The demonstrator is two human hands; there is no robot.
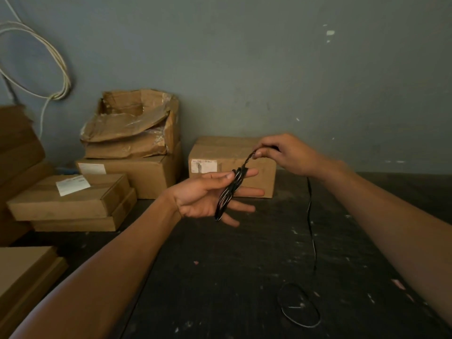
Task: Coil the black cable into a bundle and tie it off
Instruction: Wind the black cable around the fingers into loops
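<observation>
The black cable (228, 194) is wound in several loops across the fingers of my left hand (208, 195), which is held palm up with the thumb pressing the loops. My right hand (281, 152), up and to the right, pinches the cable strand between thumb and fingers and holds it taut from the bundle. From under the right hand the loose cable tail (311, 221) hangs down to the dark table (220, 277), ending in a slack loop (299, 305) near the front right.
Closed cardboard boxes stand along the wall: one (232, 165) right behind my hands, a torn open one (132, 123) stacked on others at left, flat boxes (71, 199) further left. A white cable coil (36, 64) hangs on the grey wall.
</observation>
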